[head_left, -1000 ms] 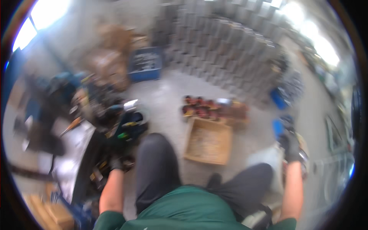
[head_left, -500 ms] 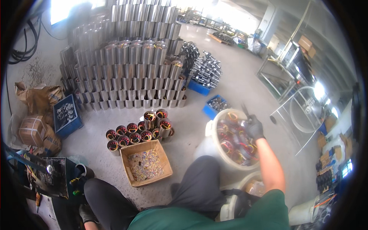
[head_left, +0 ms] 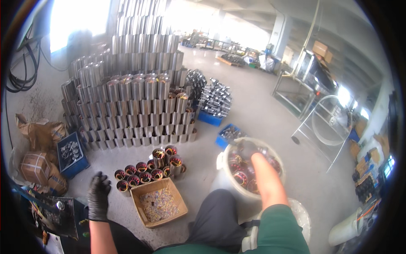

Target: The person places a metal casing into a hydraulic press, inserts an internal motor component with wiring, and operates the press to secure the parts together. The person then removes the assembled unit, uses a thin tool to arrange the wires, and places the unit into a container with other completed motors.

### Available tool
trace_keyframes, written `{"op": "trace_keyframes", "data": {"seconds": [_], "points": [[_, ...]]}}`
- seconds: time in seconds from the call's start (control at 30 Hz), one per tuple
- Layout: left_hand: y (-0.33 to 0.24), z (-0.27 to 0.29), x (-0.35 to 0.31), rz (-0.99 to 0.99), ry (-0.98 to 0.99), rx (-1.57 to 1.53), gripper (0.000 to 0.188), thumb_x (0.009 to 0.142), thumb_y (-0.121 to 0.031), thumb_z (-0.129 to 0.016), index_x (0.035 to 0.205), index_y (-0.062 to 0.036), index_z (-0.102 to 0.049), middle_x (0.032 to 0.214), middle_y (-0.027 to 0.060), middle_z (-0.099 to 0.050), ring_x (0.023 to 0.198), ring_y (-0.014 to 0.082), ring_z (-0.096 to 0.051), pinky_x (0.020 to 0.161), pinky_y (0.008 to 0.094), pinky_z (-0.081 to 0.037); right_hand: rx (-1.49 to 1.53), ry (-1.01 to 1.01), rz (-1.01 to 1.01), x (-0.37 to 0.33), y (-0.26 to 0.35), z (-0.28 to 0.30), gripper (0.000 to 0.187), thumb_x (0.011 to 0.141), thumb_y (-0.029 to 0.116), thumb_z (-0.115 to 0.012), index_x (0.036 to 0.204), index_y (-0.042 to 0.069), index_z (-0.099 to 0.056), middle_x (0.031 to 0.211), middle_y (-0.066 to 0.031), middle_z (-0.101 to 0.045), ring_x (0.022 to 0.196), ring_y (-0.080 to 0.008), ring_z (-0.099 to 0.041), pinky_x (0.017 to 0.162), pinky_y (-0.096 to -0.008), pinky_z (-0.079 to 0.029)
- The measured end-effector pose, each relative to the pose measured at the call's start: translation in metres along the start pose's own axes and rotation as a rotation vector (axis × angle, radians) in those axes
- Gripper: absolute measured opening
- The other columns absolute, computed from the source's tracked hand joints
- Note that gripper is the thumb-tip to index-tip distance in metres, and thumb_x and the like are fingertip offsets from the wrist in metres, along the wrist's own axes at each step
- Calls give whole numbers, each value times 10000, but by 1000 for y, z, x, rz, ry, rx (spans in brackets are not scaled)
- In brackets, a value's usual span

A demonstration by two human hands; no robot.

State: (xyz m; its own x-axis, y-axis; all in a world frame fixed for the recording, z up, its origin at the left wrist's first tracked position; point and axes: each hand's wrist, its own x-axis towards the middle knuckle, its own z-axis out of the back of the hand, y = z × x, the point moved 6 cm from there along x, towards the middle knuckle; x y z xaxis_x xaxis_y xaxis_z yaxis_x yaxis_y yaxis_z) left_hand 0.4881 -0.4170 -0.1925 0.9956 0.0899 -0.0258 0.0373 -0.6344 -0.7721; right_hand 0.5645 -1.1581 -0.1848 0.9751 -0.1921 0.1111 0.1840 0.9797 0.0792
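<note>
Right hand point(head_left: 247, 149) over wound cores point(head_left: 240, 178), near the far edge of a whitish tub point(head_left: 226, 180).
Cores lie jumbled inside the tub; a loose lead could snag on a neighbour and tear if one were lifted fast. Blur hides the right glove's opening and any hold; left hand point(head_left: 99, 189), fingers curled narrow, nothing visible in them, is raised left of the carton's point(head_left: 168, 219) far-left corner.
</note>
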Motion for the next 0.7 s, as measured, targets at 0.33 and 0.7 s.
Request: {"op": "trace_keyframes", "data": {"seconds": [0.33,0.7], "points": [[101,-11,-28,135,19,427,238,886,-129,-671,1109,-54,-634,874,55,-657,742,182,-649,683,301,-529,415,-476,-207,-23,70,82,421,885,401,-664,1136,77,-573,988,-207,-702,879,-407,-685,785,-502,-547],[117,-100,-56,-446,467,1064,840,691,-73,-832,1419,-29,-416,1367,187,-493,1249,310,-519,1066,417,-430,2035,522,-90,-139,359,-11,142,932,92,-600,1072,86,-575,951,-10,-629,856,-134,-592,795,-284,-498]]}}
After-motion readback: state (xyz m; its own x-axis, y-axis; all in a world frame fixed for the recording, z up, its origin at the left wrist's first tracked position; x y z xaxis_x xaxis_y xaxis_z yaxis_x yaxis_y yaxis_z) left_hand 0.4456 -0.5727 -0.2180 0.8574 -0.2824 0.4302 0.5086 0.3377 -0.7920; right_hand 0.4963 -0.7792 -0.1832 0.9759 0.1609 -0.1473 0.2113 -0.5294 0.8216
